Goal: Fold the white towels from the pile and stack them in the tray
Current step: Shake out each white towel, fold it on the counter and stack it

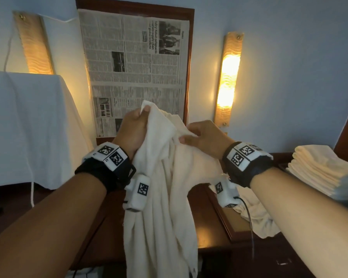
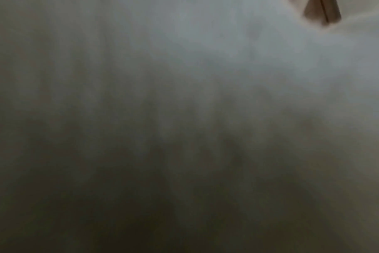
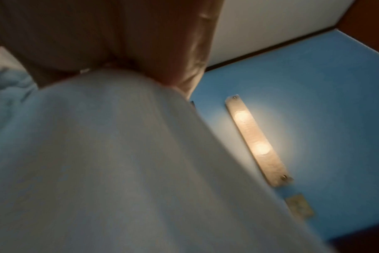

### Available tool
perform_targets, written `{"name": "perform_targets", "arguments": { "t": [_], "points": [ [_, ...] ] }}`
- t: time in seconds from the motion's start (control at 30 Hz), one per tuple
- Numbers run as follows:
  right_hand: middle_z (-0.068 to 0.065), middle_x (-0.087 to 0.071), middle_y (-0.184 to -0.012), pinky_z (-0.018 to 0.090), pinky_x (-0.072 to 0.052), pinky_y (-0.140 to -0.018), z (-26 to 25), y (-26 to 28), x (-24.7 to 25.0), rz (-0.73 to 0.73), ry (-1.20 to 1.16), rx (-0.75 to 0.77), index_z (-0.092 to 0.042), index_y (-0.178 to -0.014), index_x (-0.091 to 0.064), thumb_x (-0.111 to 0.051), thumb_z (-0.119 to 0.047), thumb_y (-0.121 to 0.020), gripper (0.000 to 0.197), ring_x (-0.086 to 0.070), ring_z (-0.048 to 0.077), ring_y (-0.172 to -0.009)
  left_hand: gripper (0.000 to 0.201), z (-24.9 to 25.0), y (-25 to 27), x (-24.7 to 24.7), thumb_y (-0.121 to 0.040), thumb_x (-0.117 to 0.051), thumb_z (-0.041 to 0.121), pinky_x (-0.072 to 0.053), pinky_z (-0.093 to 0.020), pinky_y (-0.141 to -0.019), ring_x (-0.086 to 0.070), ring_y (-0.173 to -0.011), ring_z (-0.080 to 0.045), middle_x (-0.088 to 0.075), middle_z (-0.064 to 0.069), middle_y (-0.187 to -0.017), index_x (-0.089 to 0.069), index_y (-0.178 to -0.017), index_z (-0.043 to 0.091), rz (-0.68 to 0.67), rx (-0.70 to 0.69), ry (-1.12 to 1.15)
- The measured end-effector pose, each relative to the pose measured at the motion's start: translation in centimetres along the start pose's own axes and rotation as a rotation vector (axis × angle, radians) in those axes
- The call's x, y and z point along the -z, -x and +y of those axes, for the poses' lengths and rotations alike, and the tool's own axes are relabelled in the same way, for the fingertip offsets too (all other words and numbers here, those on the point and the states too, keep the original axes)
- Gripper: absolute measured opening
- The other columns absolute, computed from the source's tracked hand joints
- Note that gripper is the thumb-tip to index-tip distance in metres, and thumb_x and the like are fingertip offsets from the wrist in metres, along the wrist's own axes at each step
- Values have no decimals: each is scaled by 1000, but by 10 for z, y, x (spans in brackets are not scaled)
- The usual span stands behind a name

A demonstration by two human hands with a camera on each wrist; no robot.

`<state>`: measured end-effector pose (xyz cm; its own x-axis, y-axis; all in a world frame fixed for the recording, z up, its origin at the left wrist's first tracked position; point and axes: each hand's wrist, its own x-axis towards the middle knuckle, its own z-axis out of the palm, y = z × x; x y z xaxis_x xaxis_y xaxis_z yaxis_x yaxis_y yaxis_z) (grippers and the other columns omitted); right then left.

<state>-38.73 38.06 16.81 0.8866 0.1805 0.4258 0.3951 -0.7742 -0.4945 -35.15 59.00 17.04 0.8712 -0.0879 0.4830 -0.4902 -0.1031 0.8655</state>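
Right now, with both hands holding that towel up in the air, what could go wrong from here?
1. The towel hangs bunched and twisted from the left hand and right hand, so a fold may come out crooked.
2. Its tail drops past the table edge, out of sight, and might snag.
3. Swinging it right could knock the stack of folded towels.

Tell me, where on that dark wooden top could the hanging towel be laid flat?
Bare wood shows on the tabletop between the hanging towel and the tray. The right side is crowded: a crumpled towel lies in the tray, with the folded stack behind it. Both hands, left and right, grip the towel.
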Motion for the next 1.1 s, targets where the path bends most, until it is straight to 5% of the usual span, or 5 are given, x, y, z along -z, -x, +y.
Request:
{"name": "perform_targets", "arguments": {
  "t": [0.37, 0.53, 0.67, 0.83, 1.1],
  "points": [
    [9, -69, -86, 35, -54, -72, 71, 45, 9, 22, -24, -397, -22, -90, -68, -61, -27, -95, 10, -65, 25, -78, 37, 11, 6, 19, -107, -42, 38, -46, -23, -70, -56, -74, -12, -62, -2, -84, -62, -87, 15, 20, -56, 6],
    [7, -72, -102, 41, -57, -89, 39, 26, 30, 360, -325, -236, -12, -104, -73, -60, -12, -96, 16, -68, 24, -99, 34, 27, 20, 29, -105, -45, 38, -51, -23, -68, -62, -70, -7, -67, 6, -75, -66, -86, 19, -182, -107, 48],
    [-2, -72, -87, 30, -58, -71, -22, 7, 57, 440, -499, -73, -15, -96, -72, -61, -9, -95, 13, -70, 17, -85, 32, 52, 31, 43, -95, -50, 38, -54, -22, -67, -70, -78, -7, -76, 4, -89, -76, -81, 26, -474, -92, 131],
    [-21, -69, -83, 20, -55, -72, -97, -8, 89, 380, -363, 234, -26, -95, -71, -59, -14, -97, 17, -65, -3, -80, 26, 93, 15, 60, -89, -54, 31, -56, -28, -69, -67, -76, -14, -73, -4, -86, -68, -93, 9, -338, -205, 302],
    [7, -75, -93, 45, -58, -87, -161, -25, 114, 281, -389, 393, -6, -93, -73, -74, -11, -85, 9, -71, 24, -87, 22, 123, -4, 56, -86, -60, 26, -52, -24, -68, -61, -71, -9, -68, 5, -74, -70, -94, 9, -166, -411, 366]
  ]
}}
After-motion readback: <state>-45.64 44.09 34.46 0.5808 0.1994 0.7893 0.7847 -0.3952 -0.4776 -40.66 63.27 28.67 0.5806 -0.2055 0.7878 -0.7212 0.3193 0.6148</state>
